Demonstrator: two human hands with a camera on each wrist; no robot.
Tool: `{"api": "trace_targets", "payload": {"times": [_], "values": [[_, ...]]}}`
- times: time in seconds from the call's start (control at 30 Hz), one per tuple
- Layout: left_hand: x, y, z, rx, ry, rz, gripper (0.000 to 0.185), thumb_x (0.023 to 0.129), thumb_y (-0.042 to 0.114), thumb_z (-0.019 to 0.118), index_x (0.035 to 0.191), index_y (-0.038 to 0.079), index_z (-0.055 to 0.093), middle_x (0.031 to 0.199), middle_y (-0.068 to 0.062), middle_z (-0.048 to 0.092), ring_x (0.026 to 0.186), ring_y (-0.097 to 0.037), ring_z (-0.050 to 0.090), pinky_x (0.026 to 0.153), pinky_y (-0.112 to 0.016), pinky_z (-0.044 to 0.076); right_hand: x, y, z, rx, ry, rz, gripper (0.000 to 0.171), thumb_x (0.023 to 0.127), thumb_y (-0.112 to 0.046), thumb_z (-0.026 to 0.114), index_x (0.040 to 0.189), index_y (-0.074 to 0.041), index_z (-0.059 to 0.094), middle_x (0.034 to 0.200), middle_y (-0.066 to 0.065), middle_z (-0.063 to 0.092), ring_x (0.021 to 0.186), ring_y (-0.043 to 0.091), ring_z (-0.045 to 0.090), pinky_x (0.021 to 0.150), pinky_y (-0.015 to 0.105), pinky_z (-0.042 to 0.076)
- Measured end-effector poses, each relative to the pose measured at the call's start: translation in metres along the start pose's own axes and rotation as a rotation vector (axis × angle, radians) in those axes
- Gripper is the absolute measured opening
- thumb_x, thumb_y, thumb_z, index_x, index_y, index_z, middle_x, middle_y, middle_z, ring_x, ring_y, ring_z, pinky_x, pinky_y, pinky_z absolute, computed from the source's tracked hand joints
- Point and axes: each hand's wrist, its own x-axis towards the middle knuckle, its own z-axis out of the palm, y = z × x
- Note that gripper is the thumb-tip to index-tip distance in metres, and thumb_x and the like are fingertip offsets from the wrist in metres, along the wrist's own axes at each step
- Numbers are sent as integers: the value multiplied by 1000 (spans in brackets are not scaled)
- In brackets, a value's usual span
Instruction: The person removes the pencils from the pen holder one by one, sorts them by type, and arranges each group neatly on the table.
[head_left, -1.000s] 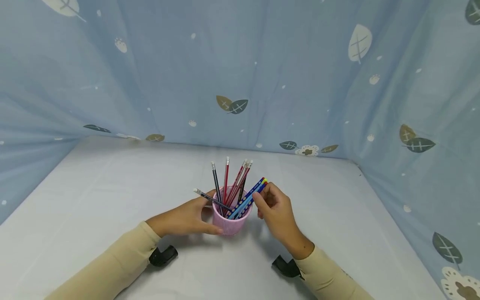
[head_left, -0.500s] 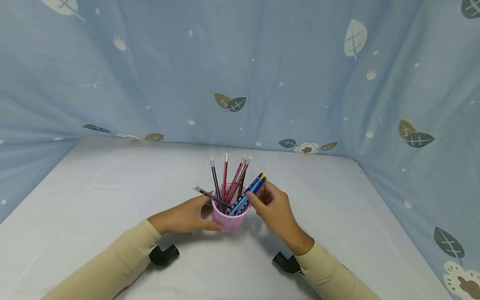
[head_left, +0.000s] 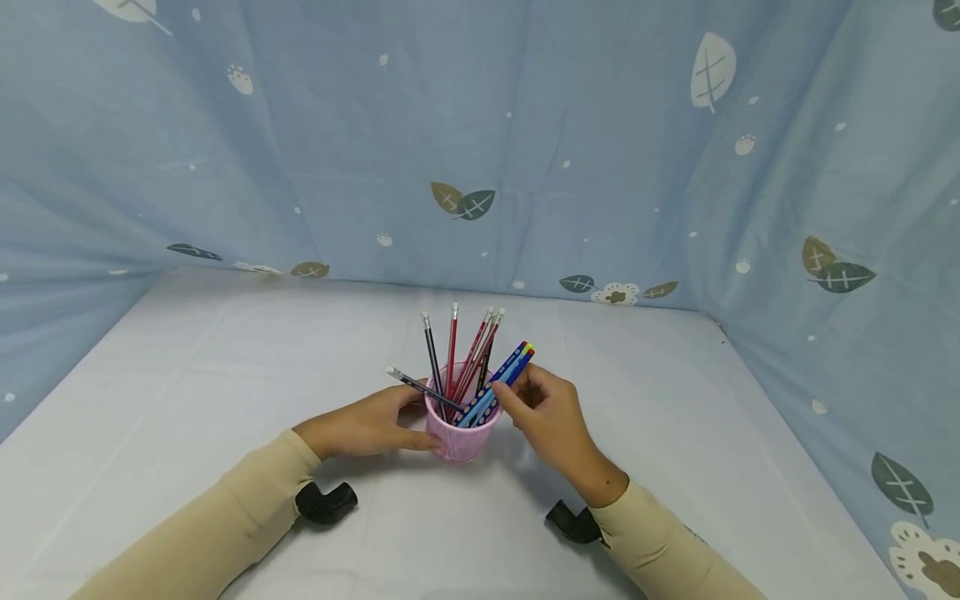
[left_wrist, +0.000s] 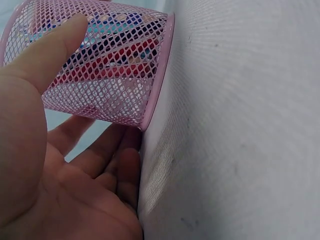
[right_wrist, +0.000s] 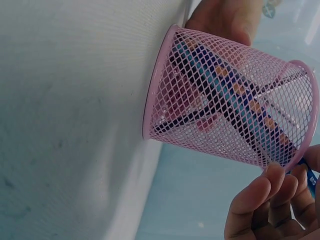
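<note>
Fingers of my right hand (head_left: pixel 551 412) are pinching the blue pencils (head_left: pixel 501 387) near their upper ends, where they are leaning out over the rim of the pink mesh cup (head_left: pixel 459 433). My left hand (head_left: pixel 371 425) is curling round the cup's side, steadying it on the white surface (head_left: pixel 225 375). Red and dark pencils (head_left: pixel 457 354) are standing inside. I am judging this the settling step; next I am needing a gentle release, cup held firm.

Soft even light, edges warped
</note>
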Motion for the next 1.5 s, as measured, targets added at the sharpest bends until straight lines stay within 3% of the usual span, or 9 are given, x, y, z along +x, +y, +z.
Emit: {"api": "trace_targets", "payload": {"times": [0.33, 0.53, 0.77, 1.03, 1.5], "values": [[-1, 1, -1, 18, -2, 2, 75, 89, 39, 76, 148, 7, 43, 149, -9, 52, 140, -31, 46, 120, -51, 33, 0, -4, -3, -16, 7, -25, 15, 94, -18, 71, 87, -6, 66, 75, 6, 64, 60, 13, 54, 52, 22, 51], [-2, 1, 0, 34, 3, -28, 76, 88, 40, 76, 148, 6, 44, 148, -9, 52, 138, -31, 48, 119, -51, 34, 0, -6, -6, -47, 27, -98, 13, 94, -16, 71, 87, -6, 67, 74, 4, 64, 60, 12, 54, 52, 22, 51], [-1, 1, -1, 40, -10, 12, 74, 90, 37, 74, 148, 4, 42, 148, -13, 52, 138, -33, 48, 118, -54, 35, 0, -9, -10, -112, 46, -176, 9, 93, -13, 72, 88, -7, 66, 74, 2, 64, 61, 9, 56, 54, 22, 54], [-2, 0, -1, 35, -1, 0, 74, 90, 37, 74, 149, 5, 42, 148, -11, 52, 139, -33, 48, 118, -53, 35, 1, -14, -14, -207, 62, -252, 8, 91, -12, 73, 93, -7, 67, 76, -1, 63, 65, 5, 57, 58, 20, 55], [-1, -2, -1, 9, -9, -13, 74, 90, 37, 74, 150, 7, 41, 149, -10, 51, 140, -32, 47, 120, -53, 33, -1, -21, -21, -181, 90, -311, 8, 89, -8, 74, 94, -4, 69, 78, 2, 67, 66, 8, 62, 61, 23, 59]]}}
